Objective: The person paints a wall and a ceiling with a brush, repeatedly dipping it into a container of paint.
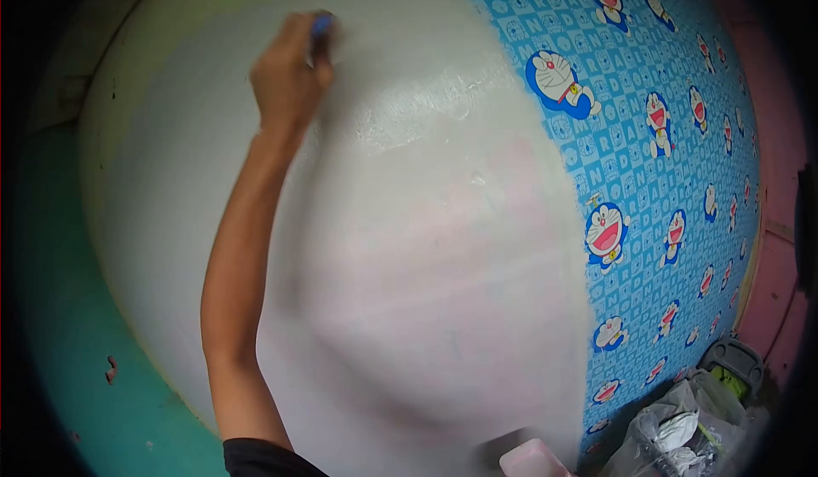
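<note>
My left hand (288, 78) is raised against the upper part of a pale wall (443, 255), with its fingers closed. It grips a small tool with a blue handle (321, 25); motion blurs the tool and its working end cannot be made out. Wet, glossy streaks (409, 119) shine on the wall to the right of the hand. At the bottom edge a pale pink plastic tub (533, 460) shows in part, and what supports it is out of frame. My right hand is not visible.
Blue cartoon-print wallpaper (630, 187) covers the wall on the right, its edge running down beside the pale surface. A clear plastic bag (682, 434) of items and a grey plastic object (734, 364) stand at the lower right. A green wall (77, 306) borders the left.
</note>
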`<state>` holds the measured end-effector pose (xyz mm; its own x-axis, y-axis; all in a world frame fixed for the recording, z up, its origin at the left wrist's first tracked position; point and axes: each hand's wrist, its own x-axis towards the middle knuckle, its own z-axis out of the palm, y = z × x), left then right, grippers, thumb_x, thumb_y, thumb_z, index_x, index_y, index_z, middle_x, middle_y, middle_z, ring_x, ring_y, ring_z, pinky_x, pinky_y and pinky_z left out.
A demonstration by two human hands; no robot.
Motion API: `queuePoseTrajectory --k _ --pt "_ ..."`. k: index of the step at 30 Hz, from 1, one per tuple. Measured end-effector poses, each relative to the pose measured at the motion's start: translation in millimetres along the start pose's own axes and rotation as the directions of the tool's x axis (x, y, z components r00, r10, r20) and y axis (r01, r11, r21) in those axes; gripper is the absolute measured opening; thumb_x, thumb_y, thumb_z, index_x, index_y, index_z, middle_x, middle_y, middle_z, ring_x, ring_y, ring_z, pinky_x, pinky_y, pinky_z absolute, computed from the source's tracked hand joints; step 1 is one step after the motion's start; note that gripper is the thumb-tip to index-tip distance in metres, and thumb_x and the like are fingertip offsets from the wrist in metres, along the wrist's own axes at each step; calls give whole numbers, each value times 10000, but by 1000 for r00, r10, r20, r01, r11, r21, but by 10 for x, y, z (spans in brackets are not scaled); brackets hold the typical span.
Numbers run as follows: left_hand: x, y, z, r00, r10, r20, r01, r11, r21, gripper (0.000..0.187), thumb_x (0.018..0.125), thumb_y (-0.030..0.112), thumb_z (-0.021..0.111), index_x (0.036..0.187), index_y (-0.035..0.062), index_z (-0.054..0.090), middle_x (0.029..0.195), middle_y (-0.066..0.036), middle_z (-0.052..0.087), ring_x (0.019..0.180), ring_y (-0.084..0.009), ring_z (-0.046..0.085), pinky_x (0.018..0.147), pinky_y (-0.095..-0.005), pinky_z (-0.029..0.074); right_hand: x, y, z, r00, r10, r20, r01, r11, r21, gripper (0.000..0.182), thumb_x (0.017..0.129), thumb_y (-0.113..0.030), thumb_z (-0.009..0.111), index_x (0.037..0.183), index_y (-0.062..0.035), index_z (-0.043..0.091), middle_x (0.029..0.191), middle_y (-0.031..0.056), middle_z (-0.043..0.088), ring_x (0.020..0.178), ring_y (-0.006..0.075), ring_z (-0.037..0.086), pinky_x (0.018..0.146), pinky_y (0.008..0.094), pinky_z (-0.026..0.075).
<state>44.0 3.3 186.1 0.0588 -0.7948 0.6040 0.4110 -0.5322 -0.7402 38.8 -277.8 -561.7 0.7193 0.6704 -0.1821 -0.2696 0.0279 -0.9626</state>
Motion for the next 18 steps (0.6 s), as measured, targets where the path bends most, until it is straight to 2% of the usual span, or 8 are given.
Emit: queuePoseTrajectory --k 2,5,7,9,12,15,17,18 --pt "-359 412 -75 982 96 160 -99 995 10 253 771 0 670 992 122 675 889 -47 695 699 -234 672 579 -348 543 -17 -29 28 1000 -9 -5 9 1000 -14 560 1073 -453 393 1419 -17 452 1339 132 548 1180 262 540 967 381 461" --pt "-959 1123 -172 921 357 154 -341 932 -118 121 819 72 687 938 90 694 910 -70 703 776 -199 705 571 -288 551 -45 -77 13 1000 6 10 -6 1000 26 552 1077 -447 374 1417 -19 457 1342 131 549 1209 270 523 1012 389 427" --pt "-1200 1637 -382 911 391 133 -351 903 -249 109 819 109 714 925 96 693 902 -44 690 776 -192 701 584 -259 543 -29 14 -46 1000 5 20 -5 1000 16 554 1077 -450 372 1417 -21 458 1356 132 542 1217 274 520 1012 392 429" --pt "-1309 2012 -569 908 357 219 -227 859 -458 71 844 117 698 912 99 687 921 -56 693 741 -181 689 568 -268 531 -40 -15 -71 1000 -22 9 22 1000 -3 554 1076 -452 372 1414 -21 461 1347 133 548 1204 273 529 1005 392 435" --pt "-1242 2300 -675 811 129 570 310 732 -607 117 802 111 743 892 68 682 843 -47 690 660 -226 661 553 -311 515 -101 -184 -88 998 -57 -19 56 998 -33 553 1074 -454 377 1405 -19 468 1311 132 571 1165 265 552 987 389 446" --pt "-1097 2081 -362 750 -88 655 512 704 -492 129 900 157 696 956 41 689 821 -57 688 645 -192 644 573 -305 511 -70 -89 -113 1000 2 1 -2 1000 -14 554 1074 -455 378 1403 -19 469 1297 133 579 1152 261 559 978 385 451" --pt "-856 1751 -92 639 -282 716 732 510 -452 218 929 221 670 956 6 695 712 -129 665 562 -220 631 534 -340 491 -53 -35 -134 1000 27 8 -27 1000 -5 554 1073 -455 380 1402 -18 470 1288 134 584 1144 258 563 973 383 454" --pt "-687 1576 -28 635 -350 689 748 500 -436 235 933 229 669 980 2 703 722 -120 678 575 -205 636 537 -329 490 -34 -24 -156 999 36 7 -36 999 -2 554 1073 -455 380 1401 -18 471 1283 134 586 1140 257 566 970 382 456"
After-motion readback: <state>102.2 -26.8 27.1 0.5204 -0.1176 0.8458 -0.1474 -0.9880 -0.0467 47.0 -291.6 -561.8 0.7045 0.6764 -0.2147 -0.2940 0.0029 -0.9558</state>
